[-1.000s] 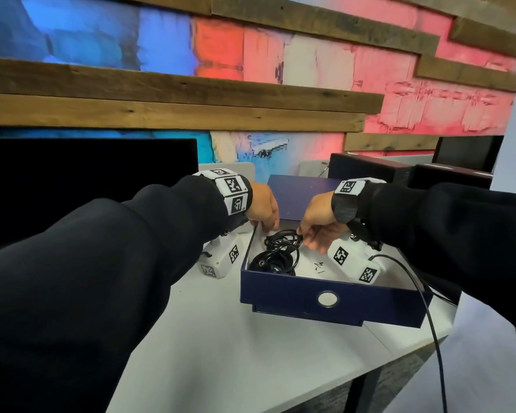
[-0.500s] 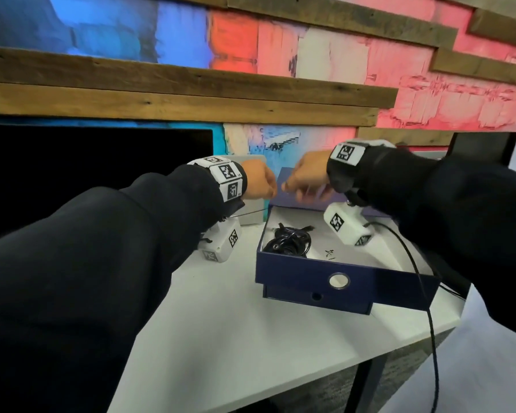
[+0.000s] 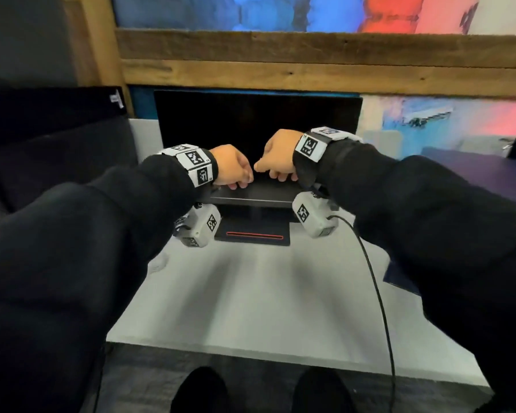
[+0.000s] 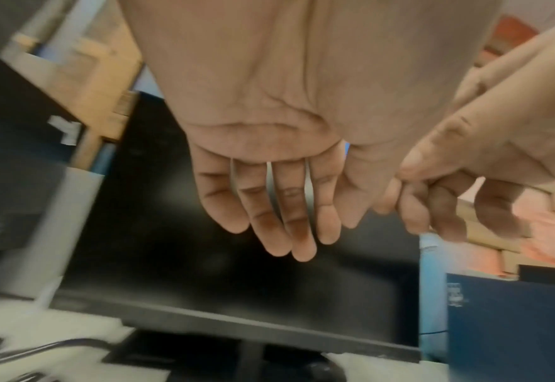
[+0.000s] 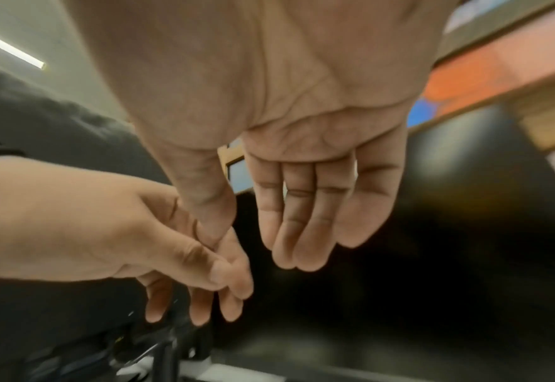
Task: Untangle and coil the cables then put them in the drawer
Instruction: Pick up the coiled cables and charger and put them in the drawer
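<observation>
Over the bench: both hands raised side by side before a dark monitor (image 3: 256, 120), thumbs close together, touching or nearly so.
Left hand (image 3: 231, 166): fingers (image 4: 269, 219) hanging loose and nearly straight, spread slightly apart, holding nothing.
Right hand (image 3: 277, 156): fingers (image 5: 302, 219) straight and pressed together, pointing down, holding nothing.
Bench (image 3: 251, 293): white top, bare in the middle stretch below the hands.
Monitor: screen black, standing at the far edge of the bench; dark foot (image 3: 252, 231) with a thin red line.
Drawer (image 3: 465, 165): dark blue, off to the right behind the right forearm; only a blurred part visible, inside hidden.
Cables: not visible in any view; place cannot be told.
Wrist cameras (image 3: 201, 225): white boxes with black-and-white markers hanging under both wrists; thin black lead (image 3: 376, 293) trailing from the right one down across the bench edge.
Sleeves (image 3: 87, 248): black, covering both forearms.
Wall: wooden planks (image 3: 310, 55) over blue and red panels.
</observation>
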Motion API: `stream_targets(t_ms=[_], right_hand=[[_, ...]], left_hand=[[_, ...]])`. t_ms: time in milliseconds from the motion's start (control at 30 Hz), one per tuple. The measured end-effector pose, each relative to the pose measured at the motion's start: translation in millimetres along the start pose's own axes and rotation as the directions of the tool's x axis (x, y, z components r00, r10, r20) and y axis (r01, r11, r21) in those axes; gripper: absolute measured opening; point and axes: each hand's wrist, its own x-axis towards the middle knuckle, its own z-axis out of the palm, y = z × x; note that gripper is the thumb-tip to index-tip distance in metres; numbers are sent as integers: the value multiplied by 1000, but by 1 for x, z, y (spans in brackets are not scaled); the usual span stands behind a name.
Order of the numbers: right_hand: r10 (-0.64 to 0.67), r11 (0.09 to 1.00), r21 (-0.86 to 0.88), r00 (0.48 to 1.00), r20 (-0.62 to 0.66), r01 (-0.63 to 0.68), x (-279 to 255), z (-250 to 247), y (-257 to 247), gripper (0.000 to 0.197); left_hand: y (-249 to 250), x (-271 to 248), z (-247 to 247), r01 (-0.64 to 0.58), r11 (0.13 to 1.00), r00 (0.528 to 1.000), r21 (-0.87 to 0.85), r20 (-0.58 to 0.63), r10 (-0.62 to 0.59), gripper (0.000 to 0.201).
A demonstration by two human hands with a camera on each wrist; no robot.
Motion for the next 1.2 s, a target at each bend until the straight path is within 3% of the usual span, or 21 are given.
stream_targets(t_ms=[133,300,500,633,767,867,933,1133,1200], right_hand=[[-33,999,27,986,165,29,34,91,-32,32],[-45,998,55,939,340,28,66,193,-71,29],[-100,978,-137,924,369,160,98,282,-99,24],[-98,964,-191,914,394,186,101,305,-110,29],[-102,969,-178,930,353,173,107,320,-109,35],[-117,963,-188,926,358,195,112,321,-108,16],[-72,974,-177,933,354,143,117,319,-106,12],[-25,989,-131,953,301,67,114,295,-99,45],[-16,997,-62,960,280,34,111,280,-99,26]], left_hand=[[-89,-17,-1,158,987,987,38,24,-159,13],[-190,-40,5,355,927,931,125,43,-362,15],[-268,-61,16,525,799,826,294,50,-561,31],[-306,-60,33,578,726,767,373,57,-639,35],[-319,-56,39,588,729,767,350,46,-640,35],[-319,-51,35,596,744,777,301,19,-629,31],[-316,-48,31,587,759,794,282,-15,-608,30],[-298,-43,26,515,851,857,102,-67,-510,22],[-286,-41,26,472,882,881,2,-43,-471,20]])
